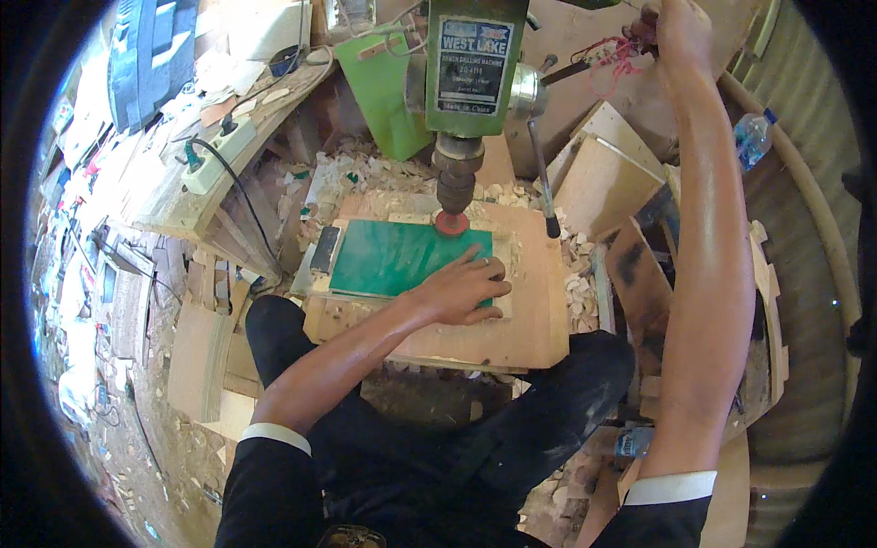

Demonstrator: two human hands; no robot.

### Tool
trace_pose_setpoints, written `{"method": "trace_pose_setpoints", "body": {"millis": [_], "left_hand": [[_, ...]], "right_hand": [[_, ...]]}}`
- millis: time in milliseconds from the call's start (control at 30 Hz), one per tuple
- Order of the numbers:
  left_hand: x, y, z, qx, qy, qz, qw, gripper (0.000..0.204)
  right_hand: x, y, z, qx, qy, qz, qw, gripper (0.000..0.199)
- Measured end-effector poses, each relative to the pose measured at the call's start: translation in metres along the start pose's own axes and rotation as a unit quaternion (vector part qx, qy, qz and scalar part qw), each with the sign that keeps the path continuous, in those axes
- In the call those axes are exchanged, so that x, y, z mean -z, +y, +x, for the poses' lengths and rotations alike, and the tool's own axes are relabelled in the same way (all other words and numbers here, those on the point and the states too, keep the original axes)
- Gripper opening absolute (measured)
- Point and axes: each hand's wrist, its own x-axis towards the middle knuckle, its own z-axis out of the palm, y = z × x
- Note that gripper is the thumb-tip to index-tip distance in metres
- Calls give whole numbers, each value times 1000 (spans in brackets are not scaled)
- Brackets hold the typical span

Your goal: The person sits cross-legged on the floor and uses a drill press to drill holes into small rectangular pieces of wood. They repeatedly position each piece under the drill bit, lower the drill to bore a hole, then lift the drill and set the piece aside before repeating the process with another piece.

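A green bench drill press [468, 64] stands in front of me, its chuck and a red round cutter [451, 223] pointing down at a flat green sheet [393, 256]. The sheet lies on a wooden board [530, 320] under the drill. My left hand [461, 288] presses flat on the sheet's right part, fingers spread, just below the cutter. My right hand [671, 32] is raised high at the top right, closed around the drill's feed handle where red cord is wound. A second handle bar [545, 187] hangs down beside the chuck.
Wood chips and offcuts [365, 173] litter the ground around the board. A white power strip [219, 151] with a cable lies on planks at left. Wooden panels [603, 173] lean at right, a plastic bottle [754, 137] beyond them. My dark-trousered legs [512, 429] sit below.
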Motion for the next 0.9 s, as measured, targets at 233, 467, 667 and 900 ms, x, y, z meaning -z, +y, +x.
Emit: {"method": "trace_pose_setpoints", "body": {"millis": [233, 467, 667, 900], "left_hand": [[-2, 20, -8, 19, 10, 77, 997, 37], [32, 41, -116, 270, 94, 141, 948, 51], [59, 1, -165, 237, 136, 138, 952, 48], [53, -1, -162, 268, 175, 49, 946, 48]], "right_hand": [[-14, -12, -9, 17, 89, -88, 992, 31], [-16, -11, -14, 85, 65, -78, 991, 31], [-9, -15, -12, -8, 80, -81, 993, 32], [-5, -14, -17, 6, 65, -94, 993, 32]]}}
